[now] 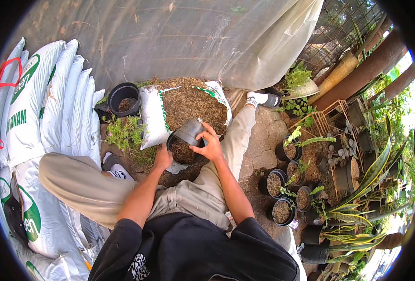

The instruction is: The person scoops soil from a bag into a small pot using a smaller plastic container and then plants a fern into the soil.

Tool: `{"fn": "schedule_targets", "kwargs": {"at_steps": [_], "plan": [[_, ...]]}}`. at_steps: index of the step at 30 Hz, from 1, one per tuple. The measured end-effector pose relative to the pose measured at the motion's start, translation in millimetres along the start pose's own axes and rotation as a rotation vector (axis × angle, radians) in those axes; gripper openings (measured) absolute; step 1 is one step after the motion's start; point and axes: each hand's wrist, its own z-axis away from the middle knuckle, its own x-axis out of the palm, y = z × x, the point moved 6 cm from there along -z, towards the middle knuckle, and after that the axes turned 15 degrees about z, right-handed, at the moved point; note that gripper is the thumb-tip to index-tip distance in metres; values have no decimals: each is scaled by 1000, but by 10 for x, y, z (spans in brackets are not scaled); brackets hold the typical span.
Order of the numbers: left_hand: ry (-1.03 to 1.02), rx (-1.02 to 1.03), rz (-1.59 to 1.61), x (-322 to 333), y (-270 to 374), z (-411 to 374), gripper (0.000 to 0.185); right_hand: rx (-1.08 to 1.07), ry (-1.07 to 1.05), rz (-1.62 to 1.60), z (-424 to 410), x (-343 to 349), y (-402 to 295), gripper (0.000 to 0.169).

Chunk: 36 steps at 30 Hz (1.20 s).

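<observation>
My right hand [209, 144] grips a small dark plastic plant pot [189, 130], tilted over a larger black pot [195, 162] between my legs. Brown, loose planting mix [181, 151] lies inside the larger pot. The fingers of my left hand [163, 158] are at the left rim of that larger pot and appear to hold it. Right behind the pots lies a torn-open white sack [153, 116], full of brown, husk-like planting mix [197, 105]. The small pot hides part of the larger pot's opening.
White filled sacks [35, 105] are stacked at left. An upright black pot [124, 99] stands beside a flowering plant [126, 135]. To the right are several potted ferns [281, 211], a wooden rack [328, 117] and snake plants [358, 214]. Plastic sheeting [179, 42] hangs behind.
</observation>
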Motion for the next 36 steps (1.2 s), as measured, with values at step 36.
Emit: {"fn": "schedule_targets", "kwargs": {"at_steps": [36], "plan": [[137, -120, 40, -30, 40, -318, 53, 667, 187, 66, -507, 27, 1317, 82]]}}
